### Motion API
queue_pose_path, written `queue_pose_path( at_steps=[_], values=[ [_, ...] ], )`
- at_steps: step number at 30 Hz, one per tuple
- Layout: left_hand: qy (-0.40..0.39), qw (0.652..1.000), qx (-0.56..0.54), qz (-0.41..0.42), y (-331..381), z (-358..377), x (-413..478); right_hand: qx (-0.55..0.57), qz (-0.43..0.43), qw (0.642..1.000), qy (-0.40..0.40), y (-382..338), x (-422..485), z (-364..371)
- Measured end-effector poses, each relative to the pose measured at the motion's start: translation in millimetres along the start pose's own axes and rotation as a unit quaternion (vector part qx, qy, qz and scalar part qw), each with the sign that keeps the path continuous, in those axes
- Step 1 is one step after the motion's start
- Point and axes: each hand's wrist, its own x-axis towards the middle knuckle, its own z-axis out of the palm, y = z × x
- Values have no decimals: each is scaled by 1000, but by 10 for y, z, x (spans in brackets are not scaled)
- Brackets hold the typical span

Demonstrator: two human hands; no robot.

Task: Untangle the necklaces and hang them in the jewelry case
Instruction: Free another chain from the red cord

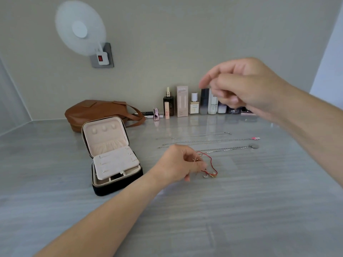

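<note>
My left hand [178, 164] rests low on the table and pinches a tangled bunch [207, 166] of red cord, thin gold chain and small charms. My right hand [241, 88] is raised well above the table to the right, blurred, with its thumb and fingers drawn together; no chain shows between them. Three silver necklaces lie stretched out behind the tangle: a fine one [201, 135], one with a pink charm [256, 138] and one with a round pendant [254, 146]. The black jewelry case [118, 184] stands open at the left, its pale lid [104, 134] upright.
A brown leather bag [98, 110] lies behind the case. Several cosmetic bottles and boxes [182, 102] line the wall at the back. A small white fan [79, 28] is plugged into a wall socket. The grey table [241, 210] stretches toward me.
</note>
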Motion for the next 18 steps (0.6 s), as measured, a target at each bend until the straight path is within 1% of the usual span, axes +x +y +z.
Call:
queue_pose_path(
  at_steps=[4, 6, 8, 12, 15, 17, 18],
  values=[
    [27, 998, 49, 12, -50, -16, 19, 15, 41, 999, -27, 349, -315, -197],
    [44, 996, 80, 24, -72, -16, 20, 2, 69, 997, -31, 561, -484, -264],
    [56, 990, 120, 36, -80, 0, 12, -40, 88, 994, -47, 784, -650, -294],
    [53, 982, 174, 45, -54, 59, -26, -115, 114, 977, -138, 1112, -922, -250],
    [58, 977, 199, 44, -41, 80, -34, -175, 121, 958, -191, 1182, -991, -199],
    [63, 975, 209, 48, -41, 81, -30, -213, 118, 947, -209, 1151, -947, -163],
    [66, 973, 214, 50, -45, 80, -28, -232, 106, 946, -200, 1127, -898, -132]
  ],
)
